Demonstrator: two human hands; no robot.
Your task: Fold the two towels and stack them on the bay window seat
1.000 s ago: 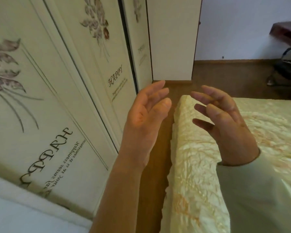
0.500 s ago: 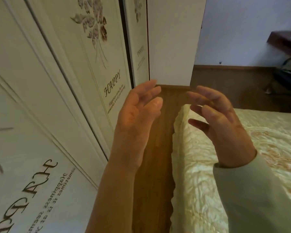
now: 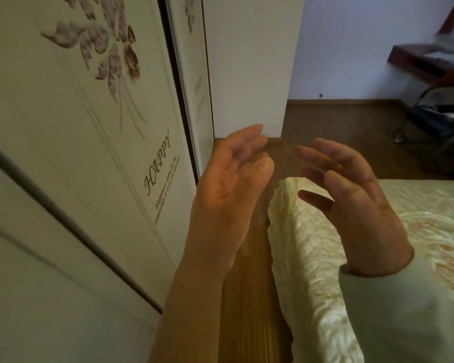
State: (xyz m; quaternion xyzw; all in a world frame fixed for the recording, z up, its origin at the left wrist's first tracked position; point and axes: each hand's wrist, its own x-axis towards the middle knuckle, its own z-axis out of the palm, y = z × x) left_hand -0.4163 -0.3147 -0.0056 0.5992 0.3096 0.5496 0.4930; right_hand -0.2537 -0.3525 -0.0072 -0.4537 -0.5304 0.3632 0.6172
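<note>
Neither towel nor the bay window seat is in view. My left hand (image 3: pixel 228 189) is raised in front of me over the strip of wooden floor, palm turned right, fingers loosely spread, holding nothing. My right hand (image 3: pixel 357 203) is raised opposite it above the corner of the bed, palm turned left, fingers apart and empty. The two hands face each other a short gap apart. A pale sleeve covers my right forearm; the left forearm is bare.
A wardrobe with pale sliding doors (image 3: pixel 102 153), printed with flowers and the word HAPPY, runs along the left. A bed with a cream quilted cover (image 3: pixel 325 271) fills the right. A narrow wooden floor strip (image 3: pixel 249 310) lies between. A dark chair (image 3: pixel 440 121) stands far right.
The view has moved forward along the wardrobe and swung a little right. Both hands have stayed raised, open and facing each other, with little change in pose.
</note>
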